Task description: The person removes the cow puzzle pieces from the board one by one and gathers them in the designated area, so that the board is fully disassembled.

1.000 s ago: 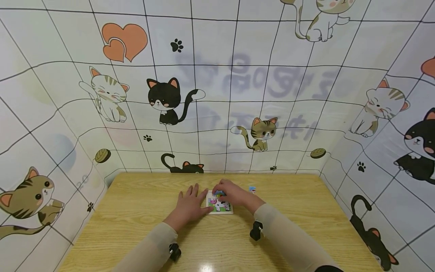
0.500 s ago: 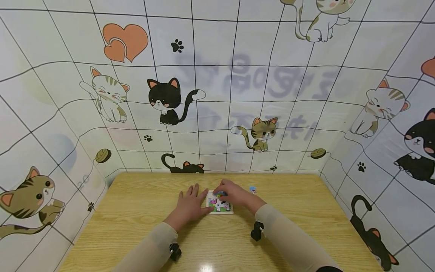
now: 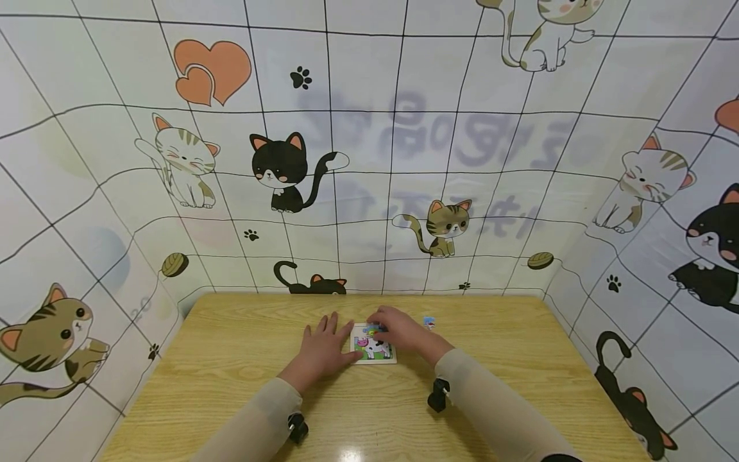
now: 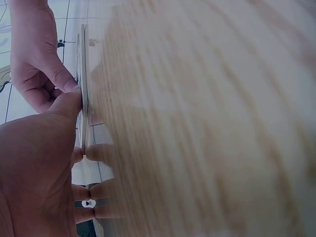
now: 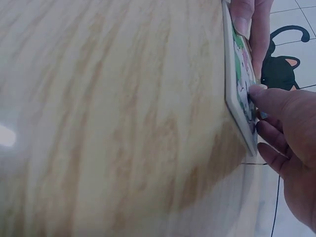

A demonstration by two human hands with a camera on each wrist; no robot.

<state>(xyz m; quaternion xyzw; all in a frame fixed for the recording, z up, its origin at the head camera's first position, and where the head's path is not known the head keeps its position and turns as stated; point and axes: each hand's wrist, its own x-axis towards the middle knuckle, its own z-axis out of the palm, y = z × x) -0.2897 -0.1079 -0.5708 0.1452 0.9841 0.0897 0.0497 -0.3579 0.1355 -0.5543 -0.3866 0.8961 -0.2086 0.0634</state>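
A: Cat-print wall (image 3: 364, 141) across the far side, broad wooden table (image 3: 491, 385) below it, and both hands are down at the middle!

B: Left hand (image 3: 322, 353) lies spread, fingers straight and holding nothing, its thumb on the left side of the board. Right hand (image 3: 402, 330) is curled, thumb and fingers pinching at the far right of it

A: And there's the cow puzzle (image 3: 374, 363), flat on the table between them. How far along are we?

B: Well on, I'd judge: the cow and the green around it look in place. The far strip is the unfinished part, pale at the left, with a small coloured piece (image 3: 372, 328) under those right fingertips. Seated or not? Can't tell, the fingers cover it

A: Then the loose piece (image 3: 429, 323), out to the right, just beyond the right wrist, seems left to fit

B: Room to move? Wide stretches of wood left, right and near; the far table edge is closest, with the wall just behind. The tight spot is the board's own rim, the left thumb on one side and the right hand over the far right corner
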